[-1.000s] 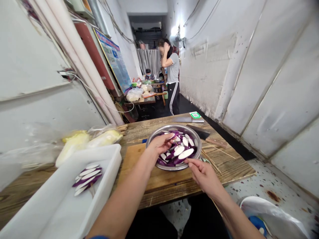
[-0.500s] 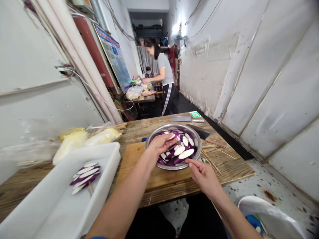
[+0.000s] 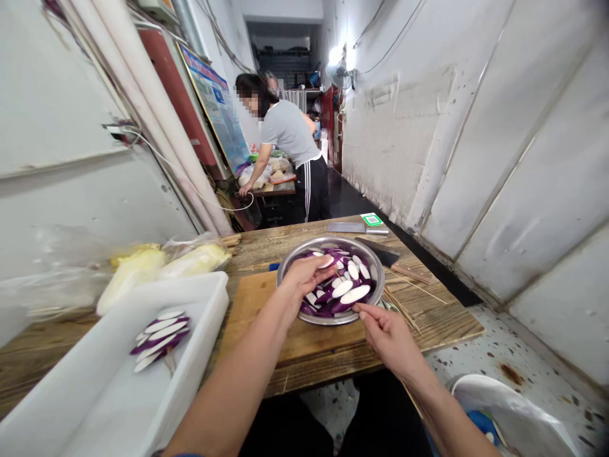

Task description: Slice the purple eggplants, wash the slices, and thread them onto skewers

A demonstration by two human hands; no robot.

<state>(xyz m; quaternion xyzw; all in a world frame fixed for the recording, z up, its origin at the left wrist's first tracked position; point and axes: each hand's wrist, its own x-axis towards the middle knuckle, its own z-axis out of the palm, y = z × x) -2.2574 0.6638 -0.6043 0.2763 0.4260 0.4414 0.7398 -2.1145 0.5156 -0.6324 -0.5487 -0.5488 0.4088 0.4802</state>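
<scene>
A round metal bowl heaped with purple-skinned, white-fleshed eggplant slices stands on the wooden cutting board. Over its left side, my left hand is closed with a slice of eggplant at its fingertips. My right hand, at the bowl's lower right rim, pinches a thin wooden skewer whose far part is lost among the slices. A long eggplant slice lies just above those fingers; whether it is on the skewer I cannot tell. Loose skewers lie right of the bowl.
Two cleavers, a bright one and a dark one, lie behind and right of the bowl. At left, a white tray holds skewered eggplant, near bagged cabbages. A lined bin stands lower right. A person leans over a farther table.
Both my hands stay nearly in place, the left fingers slightly more extended over the bowl. The person in the background has bent down and reached left toward the far table.
</scene>
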